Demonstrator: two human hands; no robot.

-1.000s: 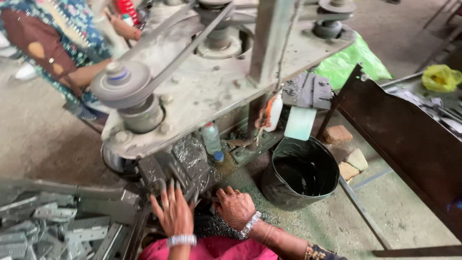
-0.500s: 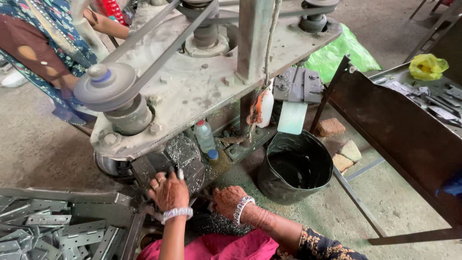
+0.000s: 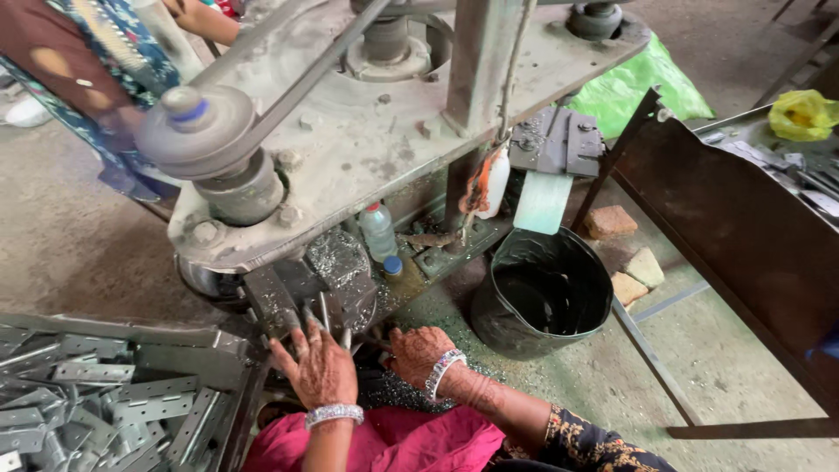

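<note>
Two hands: both the wearer's own, low in the head view, each with a beaded bracelet at the wrist.
Left hand (image 3: 319,367): fingers spread flat, palm down, on the grey metal block (image 3: 336,280) at the foot of the machine; grips nothing that shows.
Right hand (image 3: 419,352): fingers curled under, just beside the left; what it closes on, if anything, cannot be told.
Metal block: below the machine's plate, dusted with bright filings; the hands cover its front edge.
Hidden parts: fingertips of both hands lost among filings and shadow; the work under the block is not readable.
Drive: grey pulley (image 3: 201,131) with belt (image 3: 297,79) running up out of the picture.
Bottles: clear plastic bottle (image 3: 378,232) and white bottle (image 3: 495,182) under the plate.
Bucket: black bucket (image 3: 542,293) right of the hands, dark inside.
Stock: perforated metal strips (image 3: 114,402) in a tray at lower left, cut off by the edge.
Other person: patterned sleeve (image 3: 79,61) at upper left, mostly out of view.
Change since earlier frames: left hand has moved forward onto the block; the view has drawn closer and tilted down.
</note>
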